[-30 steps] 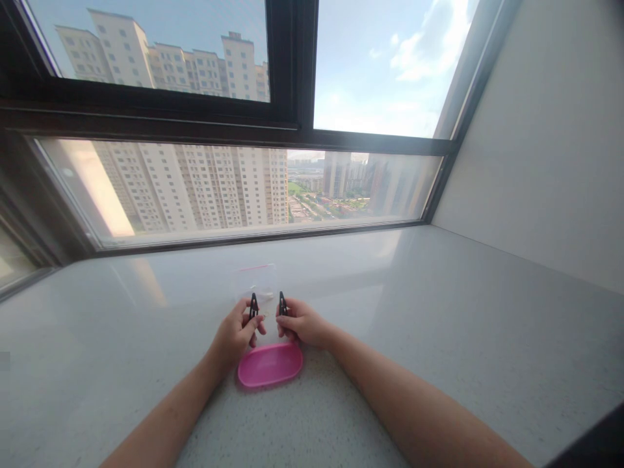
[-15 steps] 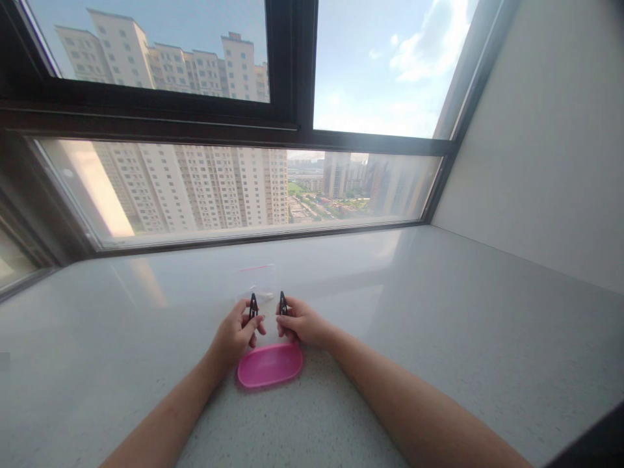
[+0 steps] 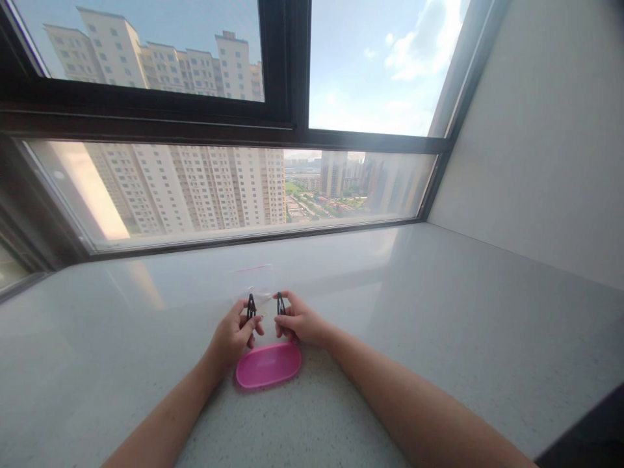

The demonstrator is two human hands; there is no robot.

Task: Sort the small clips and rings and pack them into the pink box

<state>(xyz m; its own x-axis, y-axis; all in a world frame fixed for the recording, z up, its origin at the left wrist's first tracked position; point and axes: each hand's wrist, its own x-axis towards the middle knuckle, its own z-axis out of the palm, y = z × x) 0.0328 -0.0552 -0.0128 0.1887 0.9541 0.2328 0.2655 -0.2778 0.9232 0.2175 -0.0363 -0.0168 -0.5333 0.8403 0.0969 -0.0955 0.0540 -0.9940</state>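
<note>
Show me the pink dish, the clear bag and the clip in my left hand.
pink dish (image 3: 268, 366), head view, bare floor.
clear bag (image 3: 256, 281), head view, upper panel.
left-hand clip (image 3: 251, 304), head view, upper end.

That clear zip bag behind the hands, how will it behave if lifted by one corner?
The clear zip bag lies flat and thin on the countertop, so it will probably flop and sag. It looks nearly empty, so likely very light and apt to slide on that glossy surface. Its pink seal strip is probably the stiffest edge.
</note>
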